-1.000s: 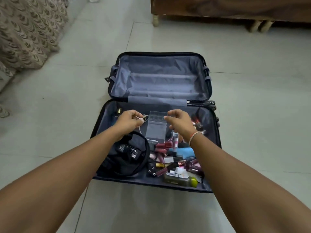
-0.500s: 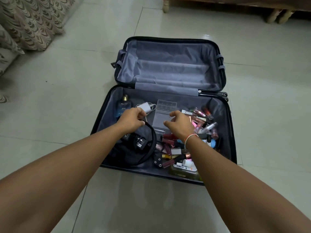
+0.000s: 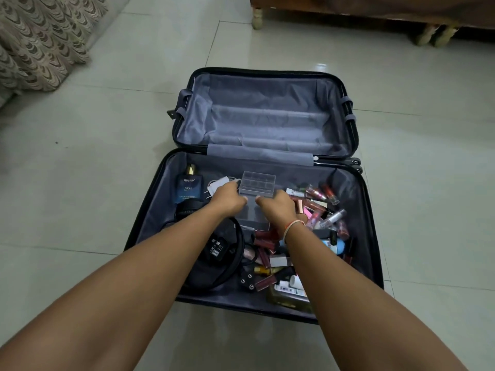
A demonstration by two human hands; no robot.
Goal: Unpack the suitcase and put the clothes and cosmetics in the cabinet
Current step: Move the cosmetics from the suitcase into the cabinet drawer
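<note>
Clear plastic organiser (image 3: 257, 186), in suitcase (image 3: 150, 210): judged light, rigid, slick, crackable; best held by side walls. Left hand (image 3: 229, 200) and right hand (image 3: 277, 207) gripped its near edge, 2 hands apart.

A room in a home, likely a bedroom. Pale glossy floor tiles (image 3: 107, 183) are reflecting light, patterned fabric (image 3: 40, 41) is hanging at the left, and dark wooden furniture (image 3: 375, 9) is standing on turned legs behind.

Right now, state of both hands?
Left hand: fingers curled round the white charger.
Right hand: fingers curled on the clear plastic organizer, holding it over the suitcase.
</note>
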